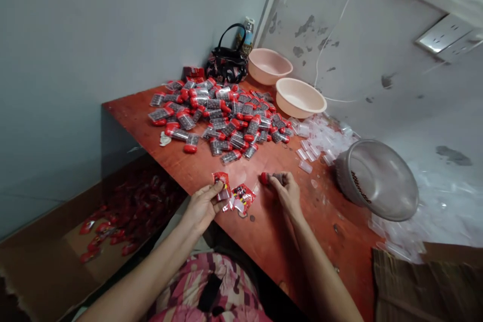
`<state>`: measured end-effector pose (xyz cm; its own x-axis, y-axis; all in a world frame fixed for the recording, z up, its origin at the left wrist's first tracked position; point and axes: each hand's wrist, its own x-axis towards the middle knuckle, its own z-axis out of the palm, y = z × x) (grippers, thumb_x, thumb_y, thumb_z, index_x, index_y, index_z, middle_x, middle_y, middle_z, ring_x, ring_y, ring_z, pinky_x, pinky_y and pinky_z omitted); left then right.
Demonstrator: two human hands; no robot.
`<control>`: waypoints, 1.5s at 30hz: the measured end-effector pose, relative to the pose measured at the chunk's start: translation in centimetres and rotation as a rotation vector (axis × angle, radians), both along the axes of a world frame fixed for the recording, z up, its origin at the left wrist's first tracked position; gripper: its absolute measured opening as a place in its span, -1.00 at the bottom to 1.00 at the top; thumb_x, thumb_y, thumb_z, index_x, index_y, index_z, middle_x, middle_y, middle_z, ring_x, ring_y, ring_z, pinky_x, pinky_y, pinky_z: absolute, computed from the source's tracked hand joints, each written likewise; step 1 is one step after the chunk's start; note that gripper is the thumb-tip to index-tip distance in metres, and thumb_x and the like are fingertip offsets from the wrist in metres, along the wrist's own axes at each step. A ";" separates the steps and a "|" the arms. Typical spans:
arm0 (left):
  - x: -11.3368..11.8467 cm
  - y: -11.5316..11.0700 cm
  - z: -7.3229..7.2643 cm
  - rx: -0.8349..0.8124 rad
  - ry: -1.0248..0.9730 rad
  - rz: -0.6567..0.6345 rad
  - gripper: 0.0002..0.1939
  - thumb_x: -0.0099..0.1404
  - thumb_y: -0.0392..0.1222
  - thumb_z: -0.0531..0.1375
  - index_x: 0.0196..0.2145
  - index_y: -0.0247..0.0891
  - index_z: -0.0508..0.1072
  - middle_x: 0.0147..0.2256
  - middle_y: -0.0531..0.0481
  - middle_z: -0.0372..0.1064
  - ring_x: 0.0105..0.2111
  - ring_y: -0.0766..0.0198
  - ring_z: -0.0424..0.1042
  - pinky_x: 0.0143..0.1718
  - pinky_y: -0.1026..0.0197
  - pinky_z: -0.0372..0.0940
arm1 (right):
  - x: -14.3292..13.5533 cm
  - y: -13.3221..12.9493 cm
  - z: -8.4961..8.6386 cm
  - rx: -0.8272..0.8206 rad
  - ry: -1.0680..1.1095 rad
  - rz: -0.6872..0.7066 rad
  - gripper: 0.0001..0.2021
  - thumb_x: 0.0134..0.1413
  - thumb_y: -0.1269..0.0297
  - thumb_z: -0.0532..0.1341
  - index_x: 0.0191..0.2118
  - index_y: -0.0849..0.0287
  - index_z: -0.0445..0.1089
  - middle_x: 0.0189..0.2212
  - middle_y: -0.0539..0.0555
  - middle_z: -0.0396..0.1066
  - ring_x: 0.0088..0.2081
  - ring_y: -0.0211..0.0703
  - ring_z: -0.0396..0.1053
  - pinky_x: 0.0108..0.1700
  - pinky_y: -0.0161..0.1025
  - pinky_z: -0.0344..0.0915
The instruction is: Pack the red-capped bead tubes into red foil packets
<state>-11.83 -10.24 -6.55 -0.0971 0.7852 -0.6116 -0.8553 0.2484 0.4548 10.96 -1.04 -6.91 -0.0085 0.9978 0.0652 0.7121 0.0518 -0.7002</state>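
Near the table's front edge, my left hand (204,207) pinches a small red printed packet (222,187) with a clear window. Just right of it a second red packet (243,197) lies on the tabletop. My right hand (289,192) is closed around a small clear container with a red cap (264,178); the cap points toward the left hand, and fingers cover part of the body. Beyond both hands spreads a pile of similar red-capped clear containers (230,118) with dark contents.
On the red table (320,241) stand a metal bowl (381,181), two pink basins (300,98) (269,66), and a black handbag (226,65). Loose clear plastic tubes (320,136) lie at right. Below left, a cardboard box (45,271) holds many red packets (139,206).
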 end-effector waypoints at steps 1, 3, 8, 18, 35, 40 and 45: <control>0.1 0.0 0.0 0.001 -0.005 0.017 -0.95 0.11 -0.38 0.20 -0.50 -0.40 0.42 -0.57 0.00 0.38 -0.59 0.37 0.38 -0.54 0.30 0.39 | 0.6 -0.5 -0.1 -0.028 -0.119 -0.027 -0.68 -0.05 -0.01 0.12 -0.34 0.17 0.32 -0.46 0.04 0.39 -0.41 -0.11 0.35 -0.37 -0.24 0.23; 0.2 0.1 0.0 -0.005 -0.014 0.054 -0.94 0.13 -0.40 0.17 -0.49 -0.39 0.41 -0.55 -0.01 0.39 -0.57 0.36 0.40 -0.51 0.27 0.41 | 1.5 -0.9 0.1 -0.059 -0.317 0.007 -0.64 -0.03 -0.05 0.09 -0.32 0.16 0.36 -0.41 0.08 0.42 -0.36 -0.06 0.36 -0.35 -0.21 0.22; 1.0 0.1 -0.4 0.019 -0.109 0.123 -0.87 0.18 -0.39 0.12 -0.51 -0.36 0.39 -0.57 0.00 0.38 -0.52 0.34 0.42 -0.31 0.13 0.42 | 2.1 -0.3 0.5 0.080 -0.419 0.290 -0.62 0.06 0.14 0.08 -0.01 0.15 0.25 -0.08 0.17 0.33 -0.08 -0.03 0.28 -0.13 -0.16 0.20; 1.7 0.1 -0.4 -0.015 -0.196 0.265 -0.98 0.12 -0.34 0.21 -0.43 -0.30 0.40 -0.52 0.01 0.42 -0.46 0.25 0.45 -0.30 0.10 0.39 | -3.2 -6.7 2.6 -0.370 0.519 0.253 -0.74 0.00 0.11 0.16 -0.21 0.13 0.24 -0.58 -0.04 0.32 -0.66 -0.21 0.26 -0.64 -0.29 0.22; 2.6 -0.1 0.6 0.200 -0.032 0.128 -0.84 0.04 -0.23 0.28 -0.46 -0.35 0.38 -0.53 0.01 0.43 -0.53 0.32 0.41 -0.43 0.29 0.32 | -8.7 -10.5 0.8 -0.355 0.722 0.230 -0.81 0.04 0.21 0.16 -0.21 0.10 0.24 -0.47 -0.04 0.38 -0.54 -0.27 0.34 -0.53 -0.34 0.33; 2.3 -0.1 0.7 0.271 0.014 0.041 -0.77 0.03 -0.13 0.29 -0.41 -0.33 0.38 -0.48 0.00 0.44 -0.49 0.30 0.42 -0.41 0.26 0.30 | -8.7 -10.2 0.2 -0.323 0.749 0.194 -0.85 -0.01 0.21 0.20 -0.31 0.13 0.27 -0.52 -0.05 0.36 -0.55 -0.27 0.34 -0.51 -0.33 0.33; 2.4 -0.2 0.4 0.253 0.113 -0.064 -0.76 -0.04 -0.20 0.33 -0.44 -0.39 0.41 -0.52 -0.03 0.44 -0.53 0.31 0.40 -0.45 0.28 0.27 | -8.6 -10.2 0.1 -0.305 0.738 0.185 -0.86 -0.02 0.21 0.20 -0.34 0.13 0.28 -0.58 -0.07 0.34 -0.59 -0.27 0.32 -0.54 -0.35 0.30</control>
